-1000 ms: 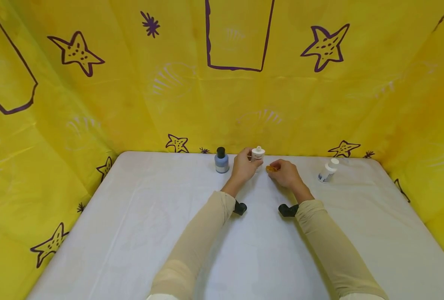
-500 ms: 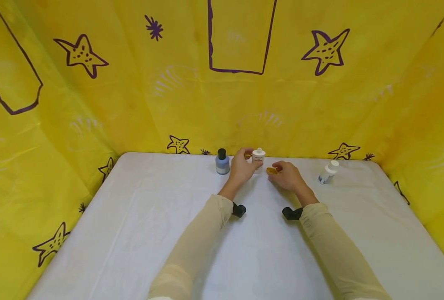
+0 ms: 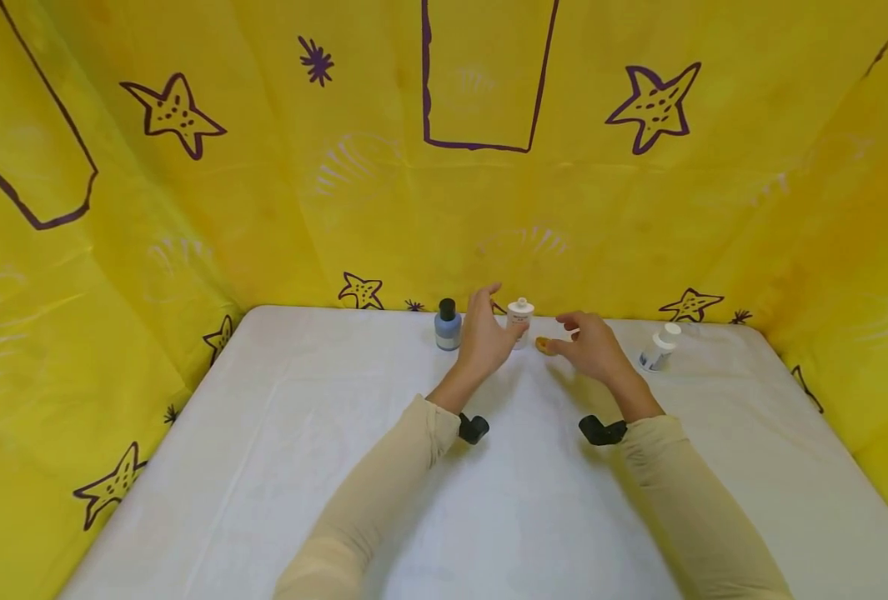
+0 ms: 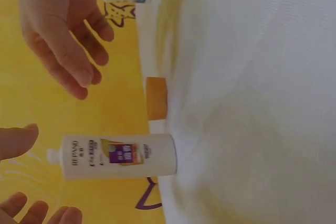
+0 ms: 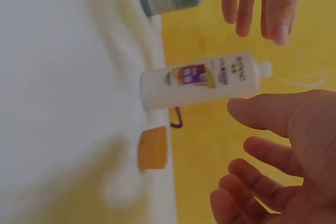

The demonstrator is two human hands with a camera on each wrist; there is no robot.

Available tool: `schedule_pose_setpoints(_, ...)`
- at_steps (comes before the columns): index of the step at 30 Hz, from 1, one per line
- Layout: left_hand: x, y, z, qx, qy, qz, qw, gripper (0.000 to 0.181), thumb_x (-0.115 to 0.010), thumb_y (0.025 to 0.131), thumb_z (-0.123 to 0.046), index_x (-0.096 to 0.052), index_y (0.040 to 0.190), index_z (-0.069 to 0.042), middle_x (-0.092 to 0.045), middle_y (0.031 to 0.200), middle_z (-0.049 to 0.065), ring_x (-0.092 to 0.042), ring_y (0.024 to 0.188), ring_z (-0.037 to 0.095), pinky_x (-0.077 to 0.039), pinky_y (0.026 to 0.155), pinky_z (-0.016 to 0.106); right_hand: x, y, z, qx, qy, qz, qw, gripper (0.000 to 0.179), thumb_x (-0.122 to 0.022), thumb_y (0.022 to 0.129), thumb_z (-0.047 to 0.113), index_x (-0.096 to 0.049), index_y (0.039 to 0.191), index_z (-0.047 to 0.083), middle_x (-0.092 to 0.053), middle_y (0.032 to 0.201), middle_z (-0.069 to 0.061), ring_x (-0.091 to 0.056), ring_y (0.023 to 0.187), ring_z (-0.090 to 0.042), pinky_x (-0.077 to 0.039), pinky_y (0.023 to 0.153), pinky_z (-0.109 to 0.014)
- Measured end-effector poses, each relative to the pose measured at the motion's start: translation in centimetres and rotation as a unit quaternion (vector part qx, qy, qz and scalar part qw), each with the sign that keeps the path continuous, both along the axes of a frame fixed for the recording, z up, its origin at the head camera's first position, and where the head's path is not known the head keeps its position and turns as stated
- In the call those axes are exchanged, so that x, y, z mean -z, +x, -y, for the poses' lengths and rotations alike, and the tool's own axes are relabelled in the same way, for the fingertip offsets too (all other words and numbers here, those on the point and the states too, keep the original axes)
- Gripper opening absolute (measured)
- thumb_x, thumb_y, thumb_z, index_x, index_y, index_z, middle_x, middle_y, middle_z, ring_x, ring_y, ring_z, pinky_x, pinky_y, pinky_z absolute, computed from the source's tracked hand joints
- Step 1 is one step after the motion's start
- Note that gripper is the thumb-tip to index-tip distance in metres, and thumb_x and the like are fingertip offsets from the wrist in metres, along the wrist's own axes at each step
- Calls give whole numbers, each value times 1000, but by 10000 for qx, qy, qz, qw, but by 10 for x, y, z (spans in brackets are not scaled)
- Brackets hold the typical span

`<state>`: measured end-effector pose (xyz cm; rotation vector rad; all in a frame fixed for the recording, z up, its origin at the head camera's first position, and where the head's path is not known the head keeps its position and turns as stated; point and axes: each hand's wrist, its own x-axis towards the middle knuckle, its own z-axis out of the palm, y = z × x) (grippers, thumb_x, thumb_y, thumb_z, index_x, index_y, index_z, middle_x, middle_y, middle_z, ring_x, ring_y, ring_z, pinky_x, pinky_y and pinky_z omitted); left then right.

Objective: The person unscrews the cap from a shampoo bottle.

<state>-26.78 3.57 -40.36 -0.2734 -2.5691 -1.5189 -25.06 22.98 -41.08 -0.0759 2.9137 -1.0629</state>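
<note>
Orange squat piece (image 4: 156,99), pinched earlier, now released by right hand (image 3: 595,347), just right of head-view centre; white cylindrical bottle (image 4: 118,156) freed from left hand's (image 3: 486,340) grip; placement seemingly completed.

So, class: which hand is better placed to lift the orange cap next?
Probably the right hand: it is open and nearer the orange cap, while the white REPAND bottle stands between the cap and the left hand.

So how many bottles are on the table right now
3. The blue bottle stands left of the left hand, the middle white bottle between both hands, and the other white bottle right of the right hand. No others show hidden behind them.
</note>
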Motion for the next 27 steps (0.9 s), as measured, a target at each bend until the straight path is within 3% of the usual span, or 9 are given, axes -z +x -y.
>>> schedule_pose_setpoints(8, -18, 7, 17, 17, 290, -686, 9972, 70, -79, 90, -19, -44, 149, -10, -48, 145, 12, -51, 130, 29, -49, 109, 44, -30, 16, 14, -90, -90, -771, 9969, 53, -68, 98, 23, -52, 143, -1, -53, 135, -27, -56, 119, -45, -52, 99, -55)
schedule_pose_setpoints(14, -17, 1, 40, -290, -19, -1047, 9941, 68, -81, 88, -22, -47, 146, -10, -51, 143, 12, -52, 131, 28, -49, 109, 44, -49, 24, 33, -294, -344, -1089, 9930, 51, -69, 98, 22, -54, 141, -1, -54, 135, -25, -57, 118, -43, -53, 98, -54)
schedule_pose_setpoints(22, -4, -8, 67, -470, 13, -811, 9956, 73, -83, 87, -25, -46, 148, -11, -49, 144, 11, -49, 134, 29, -43, 116, 46, -59, 22, 58, -592, -630, -1522, 9846, 47, -72, 96, 20, -59, 135, 0, -59, 128, -22, -64, 109, -40, -57, 92, -52)
schedule_pose_setpoints(27, 7, -11, 79, -581, 215, -358, 9974, 79, -84, 86, -24, -41, 150, -9, -47, 149, 12, -46, 139, 35, -44, 116, 47, -55, 13, 77, -761, -846, -1531, 9816, 43, -73, 95, 22, -62, 132, 2, -61, 125, -19, -67, 106, -36, -58, 89, -49)
